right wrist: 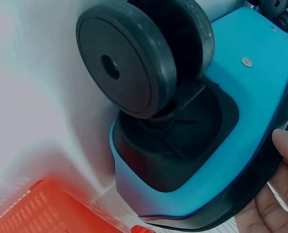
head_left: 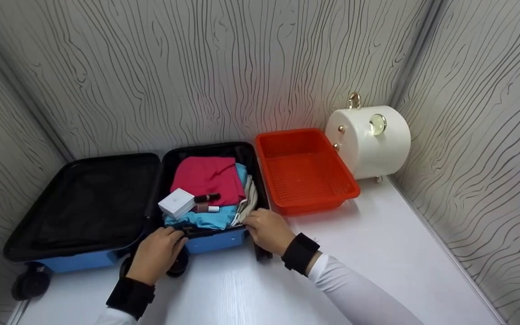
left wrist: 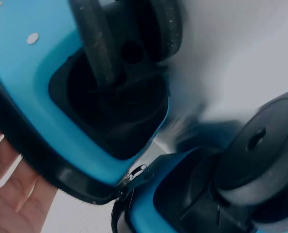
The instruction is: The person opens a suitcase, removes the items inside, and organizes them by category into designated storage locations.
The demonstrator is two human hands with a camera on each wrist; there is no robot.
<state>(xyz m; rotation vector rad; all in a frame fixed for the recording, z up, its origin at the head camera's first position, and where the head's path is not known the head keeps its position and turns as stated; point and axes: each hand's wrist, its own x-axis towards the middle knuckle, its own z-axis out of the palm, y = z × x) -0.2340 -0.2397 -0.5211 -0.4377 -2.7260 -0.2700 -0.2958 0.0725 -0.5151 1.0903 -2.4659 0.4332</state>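
A blue suitcase (head_left: 215, 242) lies spread open, its black-lined right half holding clothes. My left hand (head_left: 156, 253) grips that half's near rim by its left corner, thumb outside and fingers over the edge. Toward the right corner, my right hand (head_left: 270, 231) holds the same rim; in the right wrist view its thumb (right wrist: 287, 145) lies against the black zipper edge. Inside are a folded pink garment (head_left: 206, 174), blue cloth (head_left: 212, 220) and beige cloth (head_left: 250, 198). A white box (head_left: 177, 203), a dark tube (head_left: 207, 197) and a small white-capped bottle (head_left: 206, 208) rest on top.
The suitcase's other half (head_left: 88, 203) lies flat at the left. Beside the packed half stands a red plastic basket (head_left: 312, 208), with a white cylindrical case (head_left: 377, 144) behind it. Black wheels (head_left: 32, 283) stick out at the front. Patterned walls (head_left: 224, 67) enclose the white tabletop (head_left: 400, 253).
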